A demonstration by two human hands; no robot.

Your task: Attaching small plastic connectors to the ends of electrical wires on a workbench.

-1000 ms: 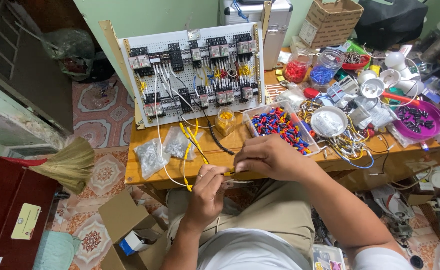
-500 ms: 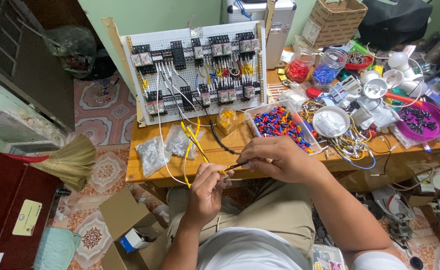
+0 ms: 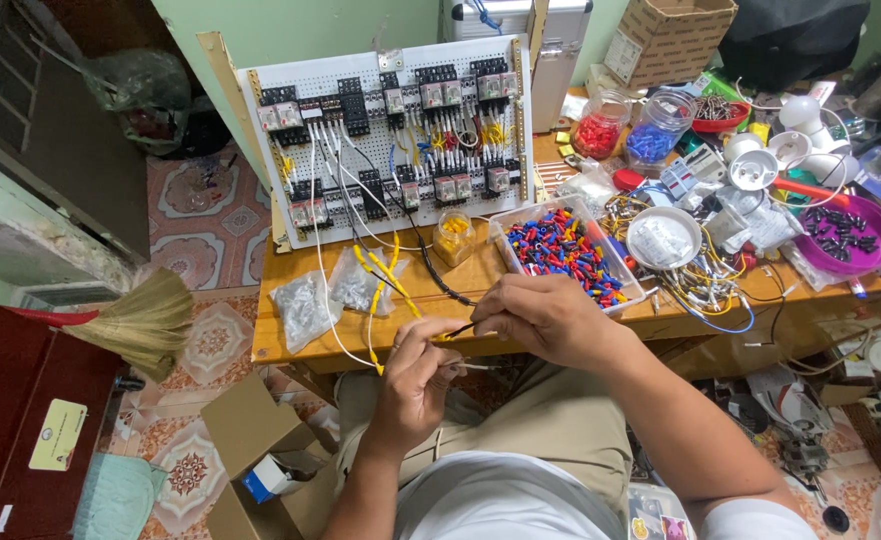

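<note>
Person sitting at wooden worktop [image 3: 290, 345], both hands working at its front edge. Left hand [image 3: 412, 375] is pinching the end of a thin black wire [image 3: 438, 290] between thumb and fingertips, grip pressed together on it. Right hand [image 3: 545, 315] is curling over just beside the left, fingers closed, pinching the same wire end with a small yellow piece at the join; exact hold partly hidden. The black wire is running from the hands up to the white perforated wiring board [image 3: 390, 140] leaning upright at the back of the worktop, with yellow-tipped white wires [image 3: 375, 275] hanging alongside. Clear tray of red, blue and yellow terminals [image 3: 565, 250] is lying just beyond the right hand. Two clear plastic bags [image 3: 325, 295] are lying left of the hands. Purple bowl [image 3: 845, 235] sitting far right
</note>
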